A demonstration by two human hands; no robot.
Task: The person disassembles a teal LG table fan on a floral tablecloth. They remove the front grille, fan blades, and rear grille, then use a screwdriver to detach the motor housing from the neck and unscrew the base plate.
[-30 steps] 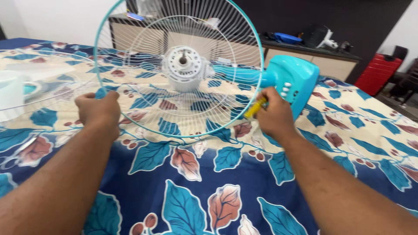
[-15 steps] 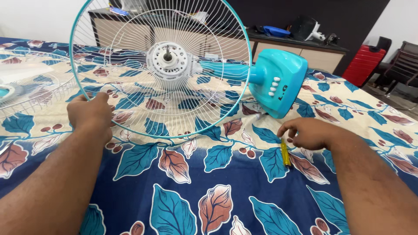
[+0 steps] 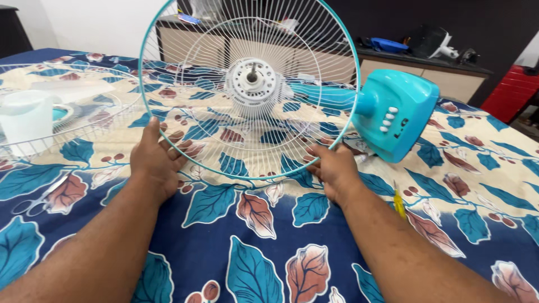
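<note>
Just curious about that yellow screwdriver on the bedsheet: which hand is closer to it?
Right. The right hand grips the fan guard near the yellow screwdriver; the left hand holds the guard's far side.

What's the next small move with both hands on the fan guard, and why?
Probably steady the rear guard and square it on the motor hub. Both the left hand and right hand grip its lower teal rim, the spindle is bare with no blade fitted, and the yellow screwdriver lies on the bedsheet, out of hand.

white teal-rimmed fan guard [image 3: 247, 90] | teal fan base [image 3: 400, 114] | blue leaf-print bedsheet [image 3: 252, 247]
</note>
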